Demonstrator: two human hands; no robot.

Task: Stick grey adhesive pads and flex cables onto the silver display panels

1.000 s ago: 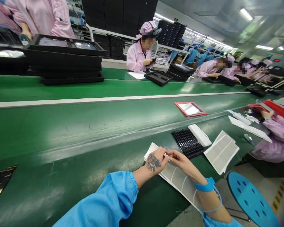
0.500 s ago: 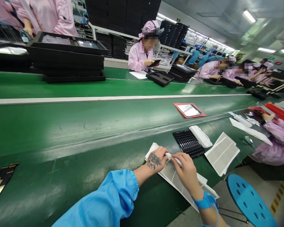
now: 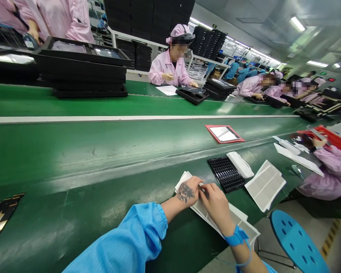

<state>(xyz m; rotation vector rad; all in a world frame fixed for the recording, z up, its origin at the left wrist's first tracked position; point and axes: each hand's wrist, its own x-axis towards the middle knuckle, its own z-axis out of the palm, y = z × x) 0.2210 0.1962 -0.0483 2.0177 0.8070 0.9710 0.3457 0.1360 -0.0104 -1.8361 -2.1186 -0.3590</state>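
My left hand (image 3: 188, 189), tattooed on its back, rests at the upper end of a stack of white sheets (image 3: 238, 219). Its fingers are bent and closed at the edge of the top sheet. My right hand (image 3: 216, 204) lies over the same stack, wearing a blue wrist strap (image 3: 236, 236). Its thumb and index finger are pinched close to the left fingertips; whatever is between them is hidden. Just beyond the hands are a black gridded tray (image 3: 226, 173) and a white rounded case (image 3: 240, 165).
More white sheets (image 3: 265, 185) lie to the right. On the green belt (image 3: 88, 148) is a red-edged panel (image 3: 225, 134). Stacked black trays (image 3: 85, 72) stand across the line. A co-worker in pink (image 3: 172, 68) sits opposite. A blue stool (image 3: 297, 239) stands at lower right.
My right hand has shifted left toward my left fingertips, and the white flap between them has gone from sight. The co-worker opposite has lowered a dark flat device onto the black tray.
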